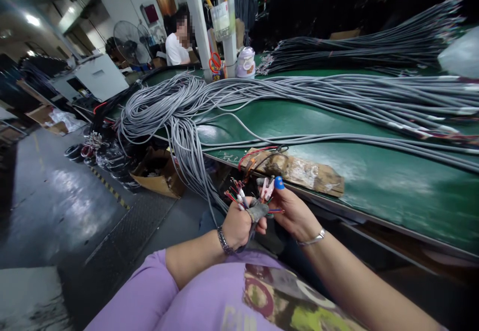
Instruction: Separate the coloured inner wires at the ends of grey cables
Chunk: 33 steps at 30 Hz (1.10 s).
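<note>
My left hand (239, 226) is closed around a grey cable end (258, 212), its coloured wires (235, 191) fanning up just above my lap. My right hand (292, 211) pinches those wire tips, a blue cap on one finger. Just beyond, a brown taped board (299, 169) lies on the green bench (374, 181) edge. Farther off, grey cables (262, 96) sprawl across and spill down the left. Far left, a seated person (177, 42), a fan (129, 42).

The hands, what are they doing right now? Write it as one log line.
left hand: grips cable end | right hand: pinches coloured wires | table: grey cables | fingertip cover: blue
</note>
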Each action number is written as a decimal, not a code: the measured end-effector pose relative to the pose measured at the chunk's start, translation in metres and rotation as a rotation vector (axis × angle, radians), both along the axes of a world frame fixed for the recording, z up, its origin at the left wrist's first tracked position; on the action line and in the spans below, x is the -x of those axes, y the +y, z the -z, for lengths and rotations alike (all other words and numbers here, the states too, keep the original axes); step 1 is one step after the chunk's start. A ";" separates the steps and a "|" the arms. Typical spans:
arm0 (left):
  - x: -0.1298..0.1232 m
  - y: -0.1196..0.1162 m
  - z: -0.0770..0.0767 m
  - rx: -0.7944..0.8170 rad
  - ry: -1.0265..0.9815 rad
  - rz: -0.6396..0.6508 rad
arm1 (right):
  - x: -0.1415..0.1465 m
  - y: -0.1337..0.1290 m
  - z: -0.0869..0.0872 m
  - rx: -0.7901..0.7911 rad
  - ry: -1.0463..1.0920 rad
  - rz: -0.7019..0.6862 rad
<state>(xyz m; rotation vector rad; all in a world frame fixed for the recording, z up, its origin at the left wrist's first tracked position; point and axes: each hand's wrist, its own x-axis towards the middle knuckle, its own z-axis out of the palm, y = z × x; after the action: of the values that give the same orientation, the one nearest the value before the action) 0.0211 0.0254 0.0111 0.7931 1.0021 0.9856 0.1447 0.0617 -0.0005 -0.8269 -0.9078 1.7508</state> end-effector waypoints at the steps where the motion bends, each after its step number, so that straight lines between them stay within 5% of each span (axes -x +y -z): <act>1: 0.000 0.000 0.000 0.006 0.013 -0.001 | 0.000 0.000 0.001 0.018 0.013 0.010; 5: 0.001 -0.002 0.000 0.008 0.047 -0.008 | -0.004 -0.003 0.004 0.099 0.095 0.013; 9: 0.009 -0.011 0.007 -0.047 0.091 0.024 | -0.018 -0.011 0.005 0.129 0.058 -0.162; 14: 0.015 -0.018 0.009 -0.119 0.219 0.182 | -0.030 -0.020 -0.003 0.013 -0.207 -0.244; 20: 0.014 -0.014 -0.003 0.006 0.206 0.505 | -0.025 -0.028 -0.022 -0.178 -0.437 -0.344; 23: 0.018 -0.013 0.001 0.002 0.194 0.413 | -0.029 -0.031 -0.019 -0.210 -0.459 -0.171; 26: 0.021 -0.014 0.011 -0.005 0.150 0.239 | -0.031 -0.034 -0.006 -0.063 -0.312 -0.025; 30: 0.021 -0.014 0.016 -0.046 0.152 0.120 | -0.020 -0.046 0.009 0.011 -0.159 -0.017; 33: 0.022 -0.013 0.010 -0.060 0.164 0.179 | -0.008 -0.053 0.007 0.009 -0.075 -0.063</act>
<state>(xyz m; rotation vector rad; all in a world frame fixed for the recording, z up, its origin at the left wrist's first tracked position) -0.0014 0.0122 0.0006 1.0085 1.0252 0.8093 0.1526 0.0083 -0.0071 -0.8841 -0.9856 1.7889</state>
